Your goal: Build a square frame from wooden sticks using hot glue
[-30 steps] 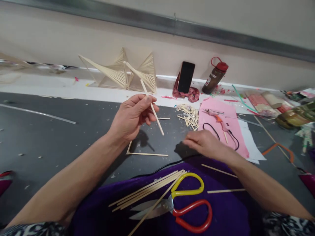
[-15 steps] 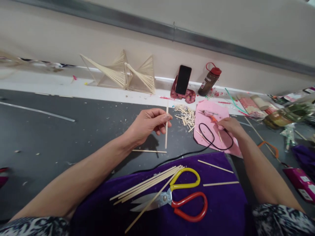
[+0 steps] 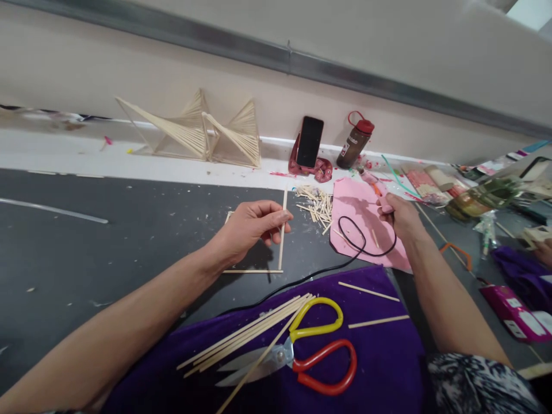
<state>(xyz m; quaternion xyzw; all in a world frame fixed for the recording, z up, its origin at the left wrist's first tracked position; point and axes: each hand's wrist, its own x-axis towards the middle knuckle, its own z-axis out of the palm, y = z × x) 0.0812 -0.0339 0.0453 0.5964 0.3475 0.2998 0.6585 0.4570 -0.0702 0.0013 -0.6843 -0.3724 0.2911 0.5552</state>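
- Pinching the short stick (image 3: 282, 247) between thumb and fingers, our left hand (image 3: 254, 224) holds it over the desk (image 3: 150, 230), its lower end by the right end of a lying stick (image 3: 252, 271); we cannot tell whether they touch.
- Our right hand (image 3: 401, 215), well apart from the left, grips the glue gun (image 3: 372, 181) above the pink paper (image 3: 350, 198), nozzle pointing away from us.
- For a sound joint, we should probably settle the angle first, bring the tips flush, and add only a small bead, fingers clear of the nozzle.
- The cord (image 3: 319, 268) loops over the paper; we would do well to leave it slack so it cannot drag the lying stick.
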